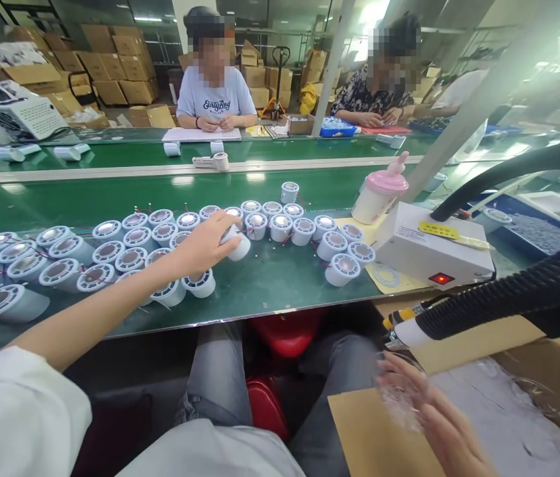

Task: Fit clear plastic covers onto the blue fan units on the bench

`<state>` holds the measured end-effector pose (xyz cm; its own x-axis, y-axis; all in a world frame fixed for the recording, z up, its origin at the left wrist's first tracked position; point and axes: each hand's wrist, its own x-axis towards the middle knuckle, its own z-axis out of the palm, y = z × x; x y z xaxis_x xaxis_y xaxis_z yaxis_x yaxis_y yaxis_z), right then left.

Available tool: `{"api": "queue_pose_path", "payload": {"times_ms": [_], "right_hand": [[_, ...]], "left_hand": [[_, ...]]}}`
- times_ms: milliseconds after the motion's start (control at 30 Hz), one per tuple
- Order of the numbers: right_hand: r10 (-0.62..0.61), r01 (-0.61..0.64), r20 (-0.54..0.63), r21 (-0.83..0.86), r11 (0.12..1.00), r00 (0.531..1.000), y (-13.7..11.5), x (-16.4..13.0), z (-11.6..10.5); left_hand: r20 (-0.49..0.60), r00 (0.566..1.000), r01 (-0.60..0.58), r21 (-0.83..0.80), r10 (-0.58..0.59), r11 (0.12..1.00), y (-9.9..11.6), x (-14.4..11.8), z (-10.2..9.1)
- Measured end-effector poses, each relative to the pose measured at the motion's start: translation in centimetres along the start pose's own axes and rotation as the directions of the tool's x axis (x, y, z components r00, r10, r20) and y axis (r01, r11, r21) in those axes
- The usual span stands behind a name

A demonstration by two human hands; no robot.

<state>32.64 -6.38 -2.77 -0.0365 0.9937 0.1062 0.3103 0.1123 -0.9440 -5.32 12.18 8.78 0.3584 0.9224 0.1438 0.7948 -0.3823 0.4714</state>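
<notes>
My left hand point(205, 246) reaches over the green bench and is closed around a light-blue cylindrical housing point(238, 248), which it holds tilted. Many similar housings point(96, 277) with slotted round tops stand around it, some with thin red wires. Low at the right, my right hand point(439, 414) is over an open cardboard box point(364, 430). Between its fingers is a clear plastic piece point(402, 397), smeared by motion, so its exact shape is unclear. More pale, clear pieces point(503, 411) lie inside the box.
A white machine point(433, 245) with a lit red switch stands at the bench's right, beside a pink-lidded container point(379, 195). A black ribbed hose point(508, 285) crosses above the box. Behind runs a green conveyor point(126, 189); two people sit across it.
</notes>
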Motion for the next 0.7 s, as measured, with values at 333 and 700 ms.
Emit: {"api": "queue_pose_path", "payload": {"times_ms": [333,700], "right_hand": [[-0.365,0.314,0.108,-0.758,0.572,0.925,-6.1,2.0,8.6],[0.028,-0.028,0.004,-0.047,0.999,1.0,-6.7,1.8,7.5]], "left_hand": [[0.54,0.782,0.04,-0.541,0.311,0.84,7.3,-6.4,9.6],[0.365,0.91,0.084,-0.626,0.196,0.776,6.7,-7.1,12.5]]}}
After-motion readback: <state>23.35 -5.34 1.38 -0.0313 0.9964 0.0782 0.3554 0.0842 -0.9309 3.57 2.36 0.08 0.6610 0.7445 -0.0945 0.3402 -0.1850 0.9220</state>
